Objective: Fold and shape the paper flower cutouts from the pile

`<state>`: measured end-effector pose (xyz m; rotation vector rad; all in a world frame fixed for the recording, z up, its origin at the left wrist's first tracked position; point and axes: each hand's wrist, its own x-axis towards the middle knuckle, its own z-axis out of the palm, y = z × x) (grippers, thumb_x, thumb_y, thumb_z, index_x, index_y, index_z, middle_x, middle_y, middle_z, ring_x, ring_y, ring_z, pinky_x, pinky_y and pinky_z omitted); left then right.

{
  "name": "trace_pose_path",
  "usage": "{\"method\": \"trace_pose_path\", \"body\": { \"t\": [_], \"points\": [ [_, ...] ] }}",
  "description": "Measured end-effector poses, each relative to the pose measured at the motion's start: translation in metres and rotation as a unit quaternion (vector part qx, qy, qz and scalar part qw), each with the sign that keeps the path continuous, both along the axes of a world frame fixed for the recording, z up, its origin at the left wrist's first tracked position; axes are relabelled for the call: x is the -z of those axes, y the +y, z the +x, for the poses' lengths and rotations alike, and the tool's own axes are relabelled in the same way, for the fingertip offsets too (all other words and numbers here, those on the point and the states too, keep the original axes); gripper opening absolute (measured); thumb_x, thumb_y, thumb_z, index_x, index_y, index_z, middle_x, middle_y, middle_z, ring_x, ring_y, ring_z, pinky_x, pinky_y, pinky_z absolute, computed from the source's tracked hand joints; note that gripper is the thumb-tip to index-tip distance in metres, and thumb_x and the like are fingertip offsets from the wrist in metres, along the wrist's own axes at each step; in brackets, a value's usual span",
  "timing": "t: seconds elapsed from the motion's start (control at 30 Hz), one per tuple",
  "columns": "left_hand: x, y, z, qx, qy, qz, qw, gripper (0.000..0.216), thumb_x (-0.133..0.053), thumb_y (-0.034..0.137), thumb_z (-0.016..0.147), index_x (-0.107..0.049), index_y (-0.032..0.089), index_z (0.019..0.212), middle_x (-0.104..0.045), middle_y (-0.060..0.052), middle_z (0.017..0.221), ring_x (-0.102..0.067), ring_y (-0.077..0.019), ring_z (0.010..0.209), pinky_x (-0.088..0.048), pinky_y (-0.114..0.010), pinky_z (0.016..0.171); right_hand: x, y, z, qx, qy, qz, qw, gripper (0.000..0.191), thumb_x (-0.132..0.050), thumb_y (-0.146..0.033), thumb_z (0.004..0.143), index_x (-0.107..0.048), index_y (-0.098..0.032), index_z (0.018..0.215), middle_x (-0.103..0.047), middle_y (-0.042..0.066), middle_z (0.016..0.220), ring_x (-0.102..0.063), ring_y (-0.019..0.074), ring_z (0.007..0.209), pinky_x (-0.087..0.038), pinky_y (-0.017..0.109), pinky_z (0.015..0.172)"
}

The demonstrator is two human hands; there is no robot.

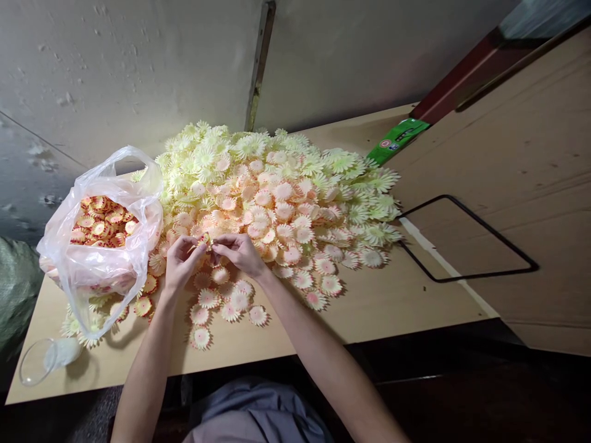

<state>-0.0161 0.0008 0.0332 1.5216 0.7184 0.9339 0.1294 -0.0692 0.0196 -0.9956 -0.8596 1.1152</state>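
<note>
My left hand (183, 258) and my right hand (240, 251) meet over the near edge of a big heap of artificial flower heads. Between their fingertips they pinch one small yellowish artificial flower (207, 240) with reddish edges. Pale pink flower heads (281, 212) fill the middle of the heap, and pale green ones (249, 144) lie behind them. Several loose pink-edged flower heads (231, 301) are spread between my forearms. To the left of my left hand stands an open plastic bag (96, 261) holding many red-and-yellow flower heads (104, 221).
A glass (48, 360) stands near the table's front left corner. On the right are a black wire frame (484, 277), a cardboard panel (521, 184) and a green packet (397, 141). A wall (184, 61) rises behind the table (369, 307).
</note>
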Motion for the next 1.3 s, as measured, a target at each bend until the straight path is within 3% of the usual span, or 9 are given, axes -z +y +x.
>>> {"method": "trace_pose_path", "body": {
  "t": [0.07,0.2,0.47,0.63,0.83,1.07,1.13,1.23,1.3],
  "points": [
    [0.001,0.0,0.0,-0.006,0.004,0.0,1.0,0.028,-0.076,0.038,0.072,-0.059,0.017,0.075,-0.067,-0.002,0.076,-0.066,-0.0144,0.076,-0.051,-0.025,0.07,-0.001,0.0,0.0,0.009,-0.002,-0.008,1.0,0.019,-0.074,-0.032,0.069,-0.071,-0.015,0.077,-0.069,0.002,0.065,-0.062,0.0142,0.055,-0.054,0.029,0.058],
    [0.001,-0.001,0.0,-0.011,0.007,0.013,1.0,0.025,-0.077,0.036,0.071,-0.064,0.015,0.076,-0.072,-0.013,0.105,-0.068,-0.0234,0.101,-0.054,-0.033,0.083,-0.002,0.0,0.0,0.015,-0.002,-0.019,1.0,0.013,-0.073,-0.025,0.067,-0.066,-0.016,0.073,-0.065,-0.001,0.062,-0.06,0.013,0.054,-0.052,0.027,0.059],
    [0.009,0.001,-0.004,-0.006,0.021,0.137,0.99,0.014,-0.077,0.027,0.071,-0.072,0.015,0.077,-0.074,-0.012,0.099,-0.07,-0.0215,0.089,-0.057,-0.032,0.08,0.0,0.0,0.001,0.01,-0.05,-0.006,0.999,0.011,-0.059,-0.021,0.075,-0.064,-0.016,0.068,-0.063,0.0,0.062,-0.058,0.0131,0.058,-0.048,0.026,0.06],
    [0.013,0.003,-0.005,-0.01,0.018,0.169,0.985,0.012,-0.076,0.025,0.072,-0.072,0.016,0.077,-0.074,-0.011,0.097,-0.07,-0.0211,0.088,-0.057,-0.031,0.078,-0.002,-0.001,-0.002,0.033,-0.073,-0.017,0.997,0.013,-0.06,-0.025,0.077,-0.067,-0.017,0.071,-0.066,0.002,0.061,-0.061,0.0155,0.054,-0.05,0.027,0.055],
    [0.008,0.0,-0.002,-0.035,0.027,0.16,0.986,0.014,-0.077,0.027,0.071,-0.071,0.015,0.074,-0.074,-0.01,0.093,-0.071,-0.0202,0.085,-0.057,-0.031,0.078,0.004,0.0,-0.002,0.064,-0.101,-0.029,0.992,0.012,-0.064,-0.027,0.075,-0.07,-0.016,0.072,-0.069,0.004,0.065,-0.063,0.0163,0.057,-0.052,0.027,0.056],
    [0.004,0.0,-0.001,-0.054,0.003,0.053,0.997,0.023,-0.076,0.031,0.073,-0.066,0.017,0.089,-0.071,-0.005,0.086,-0.069,-0.0151,0.078,-0.055,-0.026,0.072,-0.004,-0.004,0.003,0.002,-0.044,-0.021,0.999,0.021,-0.072,-0.036,0.073,-0.074,-0.014,0.072,-0.07,0.004,0.062,-0.062,0.0139,0.054,-0.051,0.026,0.057],
    [0.004,0.001,-0.001,-0.055,-0.004,0.055,0.997,0.024,-0.074,0.029,0.074,-0.064,0.019,0.093,-0.07,-0.003,0.086,-0.068,-0.0144,0.08,-0.054,-0.025,0.073,-0.004,-0.003,0.004,-0.009,-0.028,-0.022,0.999,0.021,-0.074,-0.035,0.071,-0.075,-0.014,0.073,-0.07,0.003,0.061,-0.061,0.0135,0.054,-0.051,0.027,0.057],
    [0.003,0.002,-0.001,-0.036,0.014,0.097,0.994,0.01,-0.068,0.027,0.078,-0.068,0.018,0.083,-0.069,-0.004,0.085,-0.067,-0.0149,0.082,-0.054,-0.025,0.074,-0.002,-0.002,0.004,-0.01,-0.002,-0.015,1.0,0.019,-0.075,-0.034,0.071,-0.074,-0.015,0.071,-0.07,0.003,0.061,-0.062,0.0139,0.054,-0.052,0.028,0.059],
    [0.0,0.002,-0.002,-0.017,0.043,0.129,0.991,0.012,-0.065,0.028,0.08,-0.073,0.018,0.079,-0.069,-0.007,0.089,-0.066,-0.0171,0.087,-0.054,-0.027,0.076,-0.001,-0.001,0.005,-0.007,0.011,-0.013,1.0,0.018,-0.073,-0.034,0.072,-0.074,-0.016,0.071,-0.069,0.002,0.061,-0.061,0.0142,0.055,-0.053,0.029,0.06]
  ]
}}
